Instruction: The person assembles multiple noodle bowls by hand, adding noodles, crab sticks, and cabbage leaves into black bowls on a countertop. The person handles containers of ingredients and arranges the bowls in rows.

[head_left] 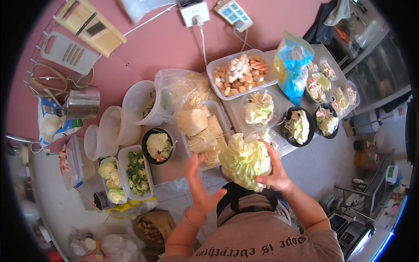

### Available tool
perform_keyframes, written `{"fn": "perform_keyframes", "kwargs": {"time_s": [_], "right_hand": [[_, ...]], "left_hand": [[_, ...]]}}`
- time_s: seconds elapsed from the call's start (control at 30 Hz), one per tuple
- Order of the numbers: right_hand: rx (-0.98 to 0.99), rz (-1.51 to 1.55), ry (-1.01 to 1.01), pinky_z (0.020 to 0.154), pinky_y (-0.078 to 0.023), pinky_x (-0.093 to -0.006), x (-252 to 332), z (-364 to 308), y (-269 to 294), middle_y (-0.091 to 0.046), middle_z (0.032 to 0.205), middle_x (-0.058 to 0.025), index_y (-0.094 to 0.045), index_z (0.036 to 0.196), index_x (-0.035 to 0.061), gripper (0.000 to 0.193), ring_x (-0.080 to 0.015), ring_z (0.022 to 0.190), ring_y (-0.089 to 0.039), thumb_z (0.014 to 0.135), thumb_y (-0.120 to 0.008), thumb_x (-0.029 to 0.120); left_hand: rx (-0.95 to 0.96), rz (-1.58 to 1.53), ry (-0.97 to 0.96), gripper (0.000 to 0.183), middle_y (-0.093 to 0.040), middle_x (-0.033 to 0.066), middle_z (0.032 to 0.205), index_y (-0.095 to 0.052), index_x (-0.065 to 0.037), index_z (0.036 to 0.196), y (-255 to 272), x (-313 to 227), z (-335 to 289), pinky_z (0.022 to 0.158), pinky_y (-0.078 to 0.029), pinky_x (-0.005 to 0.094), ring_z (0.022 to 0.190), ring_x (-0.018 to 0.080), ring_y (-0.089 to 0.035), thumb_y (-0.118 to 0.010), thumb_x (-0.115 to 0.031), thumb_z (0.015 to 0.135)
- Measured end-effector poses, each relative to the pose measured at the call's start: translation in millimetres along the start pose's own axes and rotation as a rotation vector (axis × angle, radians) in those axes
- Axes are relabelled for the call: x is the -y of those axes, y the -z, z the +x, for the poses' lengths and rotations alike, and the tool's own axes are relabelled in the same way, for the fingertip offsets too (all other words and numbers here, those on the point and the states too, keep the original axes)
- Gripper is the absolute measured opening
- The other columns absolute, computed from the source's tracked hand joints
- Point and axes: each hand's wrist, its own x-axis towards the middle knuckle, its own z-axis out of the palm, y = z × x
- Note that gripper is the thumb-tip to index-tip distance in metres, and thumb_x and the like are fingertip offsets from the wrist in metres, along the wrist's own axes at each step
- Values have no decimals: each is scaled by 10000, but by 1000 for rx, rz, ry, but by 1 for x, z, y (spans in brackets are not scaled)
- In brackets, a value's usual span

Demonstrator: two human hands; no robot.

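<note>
A pale green cabbage leaf (244, 161), broad and crinkled, is in my right hand (277, 172), thumb on its near side and fingers behind it. The leaf hangs in front of my body at the table's near edge. My left hand (201, 187) is raised to the left of it, fingers apart, holding nothing. Beyond that hand is a clear tub of enoki mushrooms (205, 142). The leaf partly covers a clear bowl of mixed food (267, 137). A black bowl with cabbage and other pieces (159, 147) stands to the left of the tub.
Along the wall stands a tub of meatballs and cubes (240, 74). Several filled bowls, including a black bowl (298, 126), sit on the right beside a blue bag (293, 65). Broccoli (138, 172), halved cabbages (112, 181) and a white bucket (142, 102) are on the left.
</note>
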Motion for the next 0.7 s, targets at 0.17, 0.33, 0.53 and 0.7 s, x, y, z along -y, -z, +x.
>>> {"fn": "perform_keyframes", "kwargs": {"time_s": [0.17,0.33,0.53,0.7], "right_hand": [[14,-159,45,1172,-275,-356,34,-40,72,-413,1502,-90,-287,1565,65,1043,-210,1400,-371,683,-844,37],[-45,-122,53,1152,-312,-354,58,-74,159,-443,1472,-102,-280,1561,45,1013,-205,1373,-403,710,-830,54],[-22,149,-90,1136,-341,-360,83,-97,235,-448,1461,-119,-273,1554,31,982,-213,1348,-433,737,-815,76],[-30,172,-77,1139,-344,-375,75,-119,269,-463,1445,-143,-256,1543,13,1022,-250,1351,-444,731,-844,211]], "left_hand": [[514,-315,311,892,-500,134,1385,-374,-31,1471,-86,-26,66,1106,-388,412,1318,246,-478,-893,-152,756],[541,-231,261,579,-540,78,1259,-518,-11,1288,-177,-19,65,1064,-405,332,1220,166,-515,-819,16,794],[619,-364,590,248,-626,3,1044,-605,-29,1131,-255,-50,71,825,-486,234,966,62,-585,-728,-61,918],[309,-374,573,130,-633,-32,931,-608,-48,1036,-302,-58,30,760,-480,209,872,32,-578,-699,-80,950]]}}
